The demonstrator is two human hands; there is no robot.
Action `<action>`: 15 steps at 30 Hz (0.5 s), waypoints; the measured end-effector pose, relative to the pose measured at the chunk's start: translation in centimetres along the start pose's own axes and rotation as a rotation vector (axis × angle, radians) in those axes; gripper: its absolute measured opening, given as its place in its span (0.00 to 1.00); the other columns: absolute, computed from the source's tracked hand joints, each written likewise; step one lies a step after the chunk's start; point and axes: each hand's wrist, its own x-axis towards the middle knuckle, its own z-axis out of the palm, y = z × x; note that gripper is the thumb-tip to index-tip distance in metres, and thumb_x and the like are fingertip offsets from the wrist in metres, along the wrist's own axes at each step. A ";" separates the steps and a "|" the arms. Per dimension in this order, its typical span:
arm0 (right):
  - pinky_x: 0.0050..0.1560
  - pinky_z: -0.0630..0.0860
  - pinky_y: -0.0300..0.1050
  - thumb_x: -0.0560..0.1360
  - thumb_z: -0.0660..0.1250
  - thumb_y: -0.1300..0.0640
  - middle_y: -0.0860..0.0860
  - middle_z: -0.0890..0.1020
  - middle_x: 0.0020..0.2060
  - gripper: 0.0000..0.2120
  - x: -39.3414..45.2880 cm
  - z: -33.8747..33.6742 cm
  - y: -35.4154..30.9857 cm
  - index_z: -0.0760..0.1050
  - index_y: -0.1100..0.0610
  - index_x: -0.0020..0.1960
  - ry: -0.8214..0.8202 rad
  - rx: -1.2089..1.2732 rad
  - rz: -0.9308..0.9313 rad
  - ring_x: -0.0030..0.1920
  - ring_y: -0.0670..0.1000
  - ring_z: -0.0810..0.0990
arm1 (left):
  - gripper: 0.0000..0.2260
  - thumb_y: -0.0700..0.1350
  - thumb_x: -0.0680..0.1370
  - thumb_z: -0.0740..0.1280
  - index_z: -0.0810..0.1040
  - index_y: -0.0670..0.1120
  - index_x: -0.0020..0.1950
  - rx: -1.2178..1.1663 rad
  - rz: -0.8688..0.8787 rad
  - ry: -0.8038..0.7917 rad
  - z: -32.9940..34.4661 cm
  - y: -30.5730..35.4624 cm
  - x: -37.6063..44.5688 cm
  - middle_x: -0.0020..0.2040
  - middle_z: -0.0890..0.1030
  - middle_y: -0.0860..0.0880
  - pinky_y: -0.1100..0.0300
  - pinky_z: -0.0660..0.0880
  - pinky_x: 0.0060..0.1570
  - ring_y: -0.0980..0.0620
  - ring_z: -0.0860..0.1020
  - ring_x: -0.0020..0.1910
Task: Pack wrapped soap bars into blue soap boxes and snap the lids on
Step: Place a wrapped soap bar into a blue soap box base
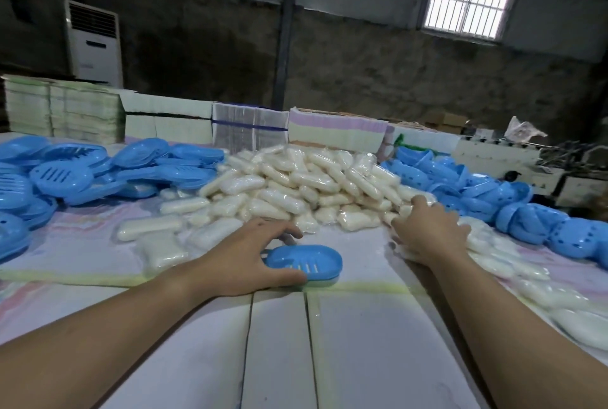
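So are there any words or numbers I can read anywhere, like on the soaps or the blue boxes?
None can be read.
Soap wrappers: clear, no print showing.
Blue boxes: plain, no lettering.
Air conditioner: a dark strip that may be a label, too blurred to read.
Stacked packs at the back: any print is too small to read.

**Background items, non-task**

White floor-standing air conditioner unit (93, 43), back left. Barred bright window (468, 3), upper right wall. Dark vertical steel post (287, 30), centre. Stacked flat pale cardboard cartons (62, 109) along the far edge of the pastel-covered desk (355, 343). Crumpled plastic bag (523, 129), far right.
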 end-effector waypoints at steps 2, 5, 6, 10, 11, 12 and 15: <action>0.64 0.64 0.61 0.74 0.61 0.41 0.57 0.72 0.67 0.27 0.6 0.2 1.4 0.63 0.49 0.70 -0.024 0.002 0.065 0.68 0.62 0.67 | 0.23 0.67 0.66 0.74 0.72 0.69 0.58 -0.004 0.008 0.008 0.1 -0.1 0.0 0.58 0.76 0.63 0.83 0.64 0.51 0.73 0.66 0.62; 0.62 0.65 0.59 0.74 0.61 0.45 0.56 0.75 0.64 0.24 0.9 0.3 1.7 0.65 0.48 0.69 -0.043 -0.002 0.050 0.65 0.61 0.70 | 0.23 0.65 0.66 0.75 0.74 0.67 0.59 -0.024 0.000 0.015 0.2 -0.3 0.1 0.58 0.76 0.62 0.82 0.66 0.50 0.73 0.67 0.62; 0.60 0.66 0.58 0.74 0.61 0.47 0.55 0.76 0.63 0.23 0.9 0.3 1.7 0.66 0.47 0.68 -0.035 0.008 0.033 0.63 0.61 0.72 | 0.23 0.65 0.66 0.75 0.74 0.67 0.59 -0.025 -0.001 0.016 0.2 -0.3 0.1 0.58 0.76 0.62 0.82 0.67 0.50 0.73 0.67 0.62; 0.60 0.71 0.57 0.74 0.62 0.48 0.53 0.75 0.64 0.24 0.8 0.2 2.0 0.66 0.47 0.69 -0.026 0.082 0.006 0.62 0.60 0.74 | 0.22 0.66 0.65 0.74 0.74 0.69 0.57 -0.014 -0.001 0.014 0.2 -0.1 0.0 0.57 0.75 0.64 0.82 0.66 0.51 0.73 0.67 0.62; 0.61 0.71 0.58 0.74 0.62 0.47 0.53 0.75 0.64 0.25 0.8 0.2 2.1 0.66 0.47 0.70 -0.034 0.094 0.009 0.62 0.59 0.74 | 0.22 0.66 0.65 0.74 0.74 0.69 0.57 -0.023 -0.006 0.011 0.2 0.0 0.0 0.57 0.75 0.64 0.82 0.66 0.50 0.73 0.68 0.62; 0.61 0.71 0.58 0.74 0.61 0.47 0.53 0.75 0.64 0.25 0.7 0.1 2.2 0.66 0.47 0.70 -0.043 0.102 0.013 0.62 0.59 0.74 | 0.22 0.66 0.65 0.74 0.74 0.69 0.57 -0.033 -0.008 0.008 0.2 0.0 0.0 0.57 0.75 0.64 0.82 0.66 0.50 0.74 0.68 0.61; 0.60 0.73 0.57 0.73 0.62 0.49 0.53 0.76 0.62 0.25 0.5 0.0 2.3 0.67 0.48 0.70 -0.047 0.122 0.005 0.60 0.58 0.75 | 0.22 0.66 0.66 0.74 0.74 0.70 0.58 -0.043 -0.007 0.001 0.2 -0.1 -0.2 0.58 0.75 0.64 0.83 0.66 0.51 0.74 0.69 0.61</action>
